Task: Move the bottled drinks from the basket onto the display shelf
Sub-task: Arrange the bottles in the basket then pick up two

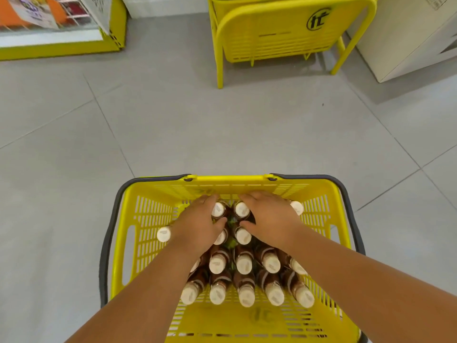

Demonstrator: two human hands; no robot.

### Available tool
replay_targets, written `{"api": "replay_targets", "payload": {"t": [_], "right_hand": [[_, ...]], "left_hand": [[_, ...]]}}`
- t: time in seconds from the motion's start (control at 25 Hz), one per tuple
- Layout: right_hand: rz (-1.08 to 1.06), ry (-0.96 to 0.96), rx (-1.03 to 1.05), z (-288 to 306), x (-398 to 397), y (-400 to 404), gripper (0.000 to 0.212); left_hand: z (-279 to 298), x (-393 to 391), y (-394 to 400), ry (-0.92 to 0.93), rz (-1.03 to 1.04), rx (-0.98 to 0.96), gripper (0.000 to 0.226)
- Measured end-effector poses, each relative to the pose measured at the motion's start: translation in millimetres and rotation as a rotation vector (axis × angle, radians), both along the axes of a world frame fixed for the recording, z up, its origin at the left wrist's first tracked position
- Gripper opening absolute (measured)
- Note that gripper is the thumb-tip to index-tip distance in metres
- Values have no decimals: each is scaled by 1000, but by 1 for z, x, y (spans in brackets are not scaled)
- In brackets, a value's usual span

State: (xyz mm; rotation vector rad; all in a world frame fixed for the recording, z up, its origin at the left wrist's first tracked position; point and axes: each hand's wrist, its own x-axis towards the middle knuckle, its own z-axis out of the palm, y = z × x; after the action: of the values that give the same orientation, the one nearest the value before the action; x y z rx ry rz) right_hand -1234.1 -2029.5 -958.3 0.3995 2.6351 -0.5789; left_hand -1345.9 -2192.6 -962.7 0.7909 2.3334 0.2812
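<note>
A yellow plastic basket (148, 214) with dark grey handles stands on the floor below me. Several brown bottled drinks with white caps (243, 264) stand upright in it in rows. My left hand (197, 226) reaches into the far part of the basket, its fingers and thumb curled round a bottle (218, 209) in the back row. My right hand (269, 219) is beside it, fingers and thumb wrapped round the neighbouring bottle (241, 209). Both forearms cover some bottles.
Grey tiled floor (197, 125) stretches ahead. A yellow metal basket stand (284, 38) is at the top centre-right. A yellow-framed display case (57, 33) is at the top left, a white cabinet (408, 40) at the top right.
</note>
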Motion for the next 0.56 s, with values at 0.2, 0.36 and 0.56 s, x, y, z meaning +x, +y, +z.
{"api": "replay_targets", "payload": {"t": [0.2, 0.36, 0.56], "right_hand": [[-68, 8, 20, -9, -7, -4, 43], [-121, 22, -6, -6, -7, -5, 37], [-254, 119, -121, 42, 11, -4, 25]], "left_hand": [[-13, -2, 6, -114, 223, 4, 51], [-6, 1, 2, -105, 241, 101, 33], [51, 14, -6, -25, 330, 228, 39]]}}
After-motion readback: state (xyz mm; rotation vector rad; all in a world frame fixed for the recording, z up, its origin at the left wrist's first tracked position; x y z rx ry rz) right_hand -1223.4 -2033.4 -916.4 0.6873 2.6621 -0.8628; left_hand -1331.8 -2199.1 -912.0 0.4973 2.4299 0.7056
